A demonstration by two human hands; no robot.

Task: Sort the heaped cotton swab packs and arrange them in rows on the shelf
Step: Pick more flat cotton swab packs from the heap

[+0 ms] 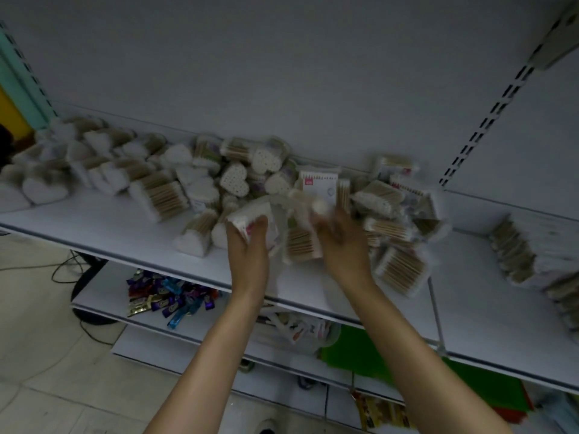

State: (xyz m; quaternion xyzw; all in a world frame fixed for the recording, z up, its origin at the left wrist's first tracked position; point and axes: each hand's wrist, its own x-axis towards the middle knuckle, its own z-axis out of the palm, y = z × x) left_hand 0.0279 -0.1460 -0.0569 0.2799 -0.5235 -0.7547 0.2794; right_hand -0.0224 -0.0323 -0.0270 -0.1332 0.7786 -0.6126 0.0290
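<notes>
A heap of cotton swab packs (316,195), some heart-shaped and some rectangular, lies across the middle of the white shelf (103,227). My left hand (247,245) grips a white swab pack (250,214) at the heap's front edge. My right hand (341,242) reaches into the heap, blurred, with its fingers around a clear swab pack (308,203). More packs stand side by side along the shelf's left part (94,161).
A second group of swab packs (517,258) lies on the neighbouring shelf section at right. The lower shelf holds purple and blue wrapped sweets (169,296) and a clear bag of small items (297,327). Green sheets (369,349) sit lower right. Cables trail on the tiled floor at left.
</notes>
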